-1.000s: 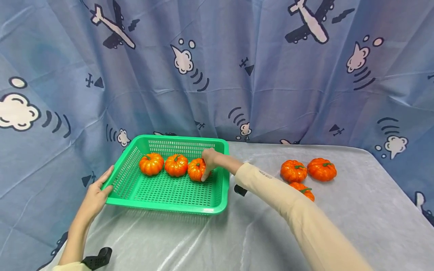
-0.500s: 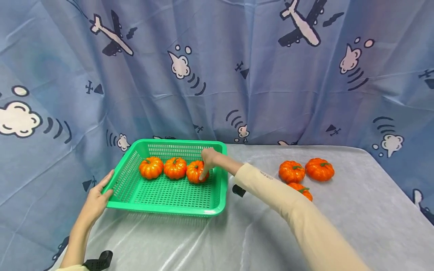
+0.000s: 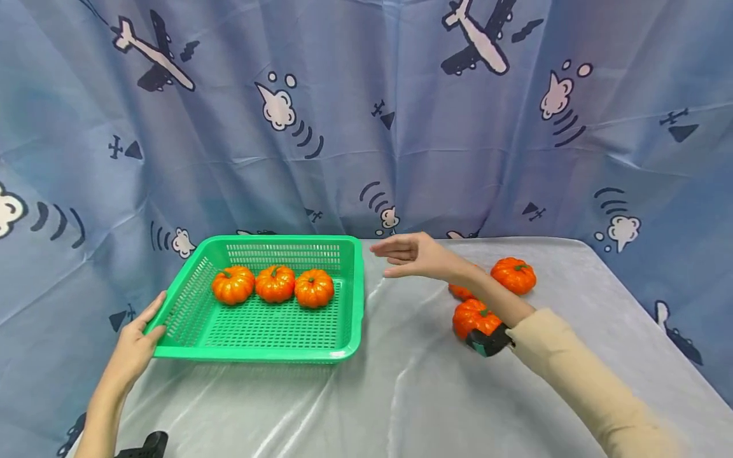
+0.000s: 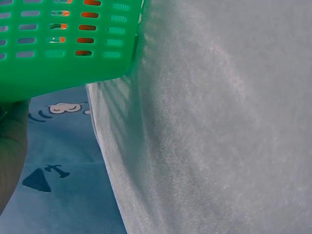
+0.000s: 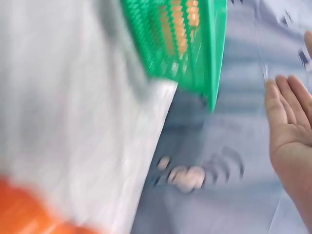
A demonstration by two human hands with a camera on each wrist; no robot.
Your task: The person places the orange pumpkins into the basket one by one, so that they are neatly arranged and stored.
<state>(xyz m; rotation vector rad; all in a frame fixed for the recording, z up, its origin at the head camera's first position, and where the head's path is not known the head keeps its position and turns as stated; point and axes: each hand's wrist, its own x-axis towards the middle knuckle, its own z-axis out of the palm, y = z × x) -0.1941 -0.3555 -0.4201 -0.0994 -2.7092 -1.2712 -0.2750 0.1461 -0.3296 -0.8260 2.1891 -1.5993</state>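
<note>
Three small shiny orange pumpkins stand in a row inside the green plastic basket [image 3: 252,353]: a left one [image 3: 233,285], a middle one [image 3: 275,284] and a right one [image 3: 314,289]. My left hand [image 3: 133,346] grips the basket's left rim, thumb on top and fingers along the outer side. To the right of the basket, my right hand [image 3: 420,256] is above the table with its fingers extended and nothing in it. Beneath and beside the right forearm are more pumpkins: a near one [image 3: 474,318], a far one [image 3: 513,275] and one mostly hidden by the arm [image 3: 460,292].
A pale grey cloth covers the table [image 3: 412,394]. Behind it hangs a blue curtain [image 3: 332,178] printed with planes and clouds, right along the table's back edge. Each wrist carries a black camera strap, such as the right one [image 3: 490,340].
My right hand has let go of the right pumpkin in the basket and moved out to the right over the table. The left hand keeps its grip, and the head view has shifted slightly right.
</note>
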